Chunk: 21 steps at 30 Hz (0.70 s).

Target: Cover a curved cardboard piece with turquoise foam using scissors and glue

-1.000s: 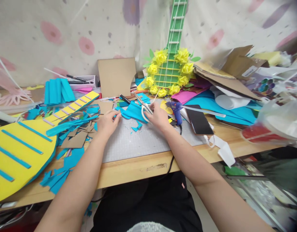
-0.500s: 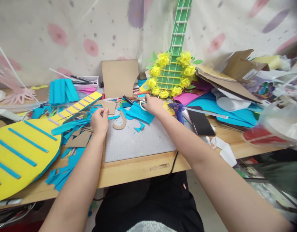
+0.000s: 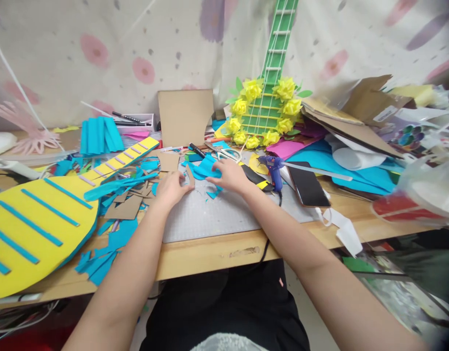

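Observation:
My left hand [image 3: 172, 187] is over the left part of the grey cutting mat [image 3: 217, 214], its thumb and fingers closed on a small curved cardboard piece [image 3: 190, 176]. Part of that piece is hidden by the fingers. Opposite it, my right hand [image 3: 230, 176] is held low with fingers apart, right at the edge of a crumpled blue paper piece [image 3: 205, 167]. Whether the fingertips touch the paper is hard to tell. Just behind my right hand lie white-handled scissors [image 3: 228, 155]. Small blue scraps [image 3: 212, 194] are scattered on the mat.
A yellow guitar-shaped craft [image 3: 41, 229] with blue strips covers the left side. Behind the mat stands a green craft guitar [image 3: 270, 105] with yellow flowers. A purple glue gun [image 3: 275, 171] and a phone [image 3: 309, 184] lie right. Cardboard offcuts [image 3: 125, 208] sit left.
My right hand has let go of the scissors and come back toward the mat. My left hand has moved right and taken hold of the curved cardboard piece. The view has shifted slightly.

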Each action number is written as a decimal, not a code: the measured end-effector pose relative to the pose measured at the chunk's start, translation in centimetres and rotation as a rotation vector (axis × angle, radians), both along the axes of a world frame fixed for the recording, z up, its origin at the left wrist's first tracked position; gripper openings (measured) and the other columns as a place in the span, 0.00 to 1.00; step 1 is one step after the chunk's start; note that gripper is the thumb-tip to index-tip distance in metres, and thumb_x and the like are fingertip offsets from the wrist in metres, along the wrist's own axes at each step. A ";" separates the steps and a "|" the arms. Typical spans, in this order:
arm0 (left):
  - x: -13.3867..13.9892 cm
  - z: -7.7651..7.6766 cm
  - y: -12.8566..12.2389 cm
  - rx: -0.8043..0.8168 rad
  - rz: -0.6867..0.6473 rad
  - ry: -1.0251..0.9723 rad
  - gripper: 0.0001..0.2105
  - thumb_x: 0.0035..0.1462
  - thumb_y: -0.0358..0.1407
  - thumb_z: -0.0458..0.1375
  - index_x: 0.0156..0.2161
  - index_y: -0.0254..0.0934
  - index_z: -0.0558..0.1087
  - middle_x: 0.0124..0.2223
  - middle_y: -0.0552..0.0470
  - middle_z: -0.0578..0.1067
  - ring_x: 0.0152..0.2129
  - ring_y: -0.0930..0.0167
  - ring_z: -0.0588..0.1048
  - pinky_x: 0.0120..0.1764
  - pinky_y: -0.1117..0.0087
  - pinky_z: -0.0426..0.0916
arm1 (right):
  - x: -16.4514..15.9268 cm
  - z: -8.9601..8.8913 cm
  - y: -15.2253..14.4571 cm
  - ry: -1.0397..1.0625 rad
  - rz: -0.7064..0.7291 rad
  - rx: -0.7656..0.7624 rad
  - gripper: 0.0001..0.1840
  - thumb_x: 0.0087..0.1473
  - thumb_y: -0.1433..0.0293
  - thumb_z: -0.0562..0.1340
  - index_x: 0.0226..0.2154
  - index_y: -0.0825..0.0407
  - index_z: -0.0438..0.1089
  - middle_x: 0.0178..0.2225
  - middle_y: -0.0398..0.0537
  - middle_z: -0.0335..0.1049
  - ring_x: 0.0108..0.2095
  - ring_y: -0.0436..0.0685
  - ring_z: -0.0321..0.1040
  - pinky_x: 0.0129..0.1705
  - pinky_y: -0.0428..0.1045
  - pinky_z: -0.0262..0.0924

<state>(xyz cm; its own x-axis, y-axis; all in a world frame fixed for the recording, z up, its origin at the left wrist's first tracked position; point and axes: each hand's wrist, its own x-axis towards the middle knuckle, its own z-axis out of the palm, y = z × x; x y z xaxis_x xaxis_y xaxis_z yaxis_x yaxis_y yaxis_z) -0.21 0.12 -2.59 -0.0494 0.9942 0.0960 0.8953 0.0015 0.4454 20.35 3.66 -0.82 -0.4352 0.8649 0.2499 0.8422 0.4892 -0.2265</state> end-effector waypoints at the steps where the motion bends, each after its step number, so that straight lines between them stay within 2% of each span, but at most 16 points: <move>1: 0.0 0.0 0.0 -0.024 0.004 -0.005 0.16 0.42 0.45 0.63 0.34 0.38 0.70 0.37 0.44 0.75 0.35 0.61 0.72 0.34 0.65 0.62 | 0.0 -0.4 -0.5 -0.011 0.006 -0.003 0.17 0.48 0.57 0.60 0.35 0.52 0.69 0.40 0.51 0.69 0.43 0.59 0.62 0.42 0.50 0.56; 6: 0.6 0.5 -0.3 -0.113 0.040 -0.038 0.12 0.43 0.44 0.61 0.29 0.38 0.70 0.32 0.48 0.75 0.28 0.66 0.72 0.28 0.68 0.59 | 0.2 -1.4 -1.0 0.031 -0.104 -0.011 0.09 0.52 0.67 0.55 0.33 0.52 0.69 0.38 0.51 0.70 0.42 0.58 0.63 0.38 0.50 0.56; 10: 1.2 1.0 -0.6 -0.134 0.004 -0.050 0.07 0.43 0.39 0.58 0.27 0.39 0.69 0.30 0.50 0.75 0.27 0.66 0.72 0.28 0.68 0.60 | 0.2 -1.3 -1.0 0.109 -0.168 -0.023 0.08 0.51 0.68 0.55 0.31 0.51 0.68 0.36 0.50 0.71 0.40 0.58 0.64 0.37 0.49 0.56; 14: 1.4 1.0 -0.8 -0.038 -0.109 0.021 0.05 0.42 0.35 0.57 0.27 0.38 0.68 0.32 0.48 0.75 0.33 0.63 0.72 0.34 0.65 0.62 | 0.1 -1.2 -1.2 0.245 -0.133 -0.015 0.10 0.48 0.66 0.58 0.35 0.51 0.66 0.37 0.49 0.71 0.38 0.57 0.65 0.39 0.51 0.58; 18: 1.4 0.7 -0.7 0.085 -0.246 0.128 0.05 0.43 0.34 0.57 0.29 0.38 0.69 0.33 0.48 0.75 0.35 0.62 0.70 0.41 0.61 0.63 | -0.1 -1.6 -0.6 0.495 -0.069 -0.109 0.18 0.48 0.65 0.59 0.43 0.52 0.63 0.41 0.49 0.70 0.35 0.53 0.66 0.39 0.50 0.60; 21: 1.3 0.8 -0.6 0.188 -0.365 0.174 0.04 0.43 0.32 0.57 0.29 0.38 0.69 0.31 0.51 0.74 0.35 0.64 0.70 0.51 0.57 0.57 | -0.3 -2.1 0.1 0.613 -0.021 -0.176 0.23 0.47 0.66 0.60 0.47 0.52 0.60 0.44 0.51 0.68 0.35 0.52 0.66 0.40 0.51 0.61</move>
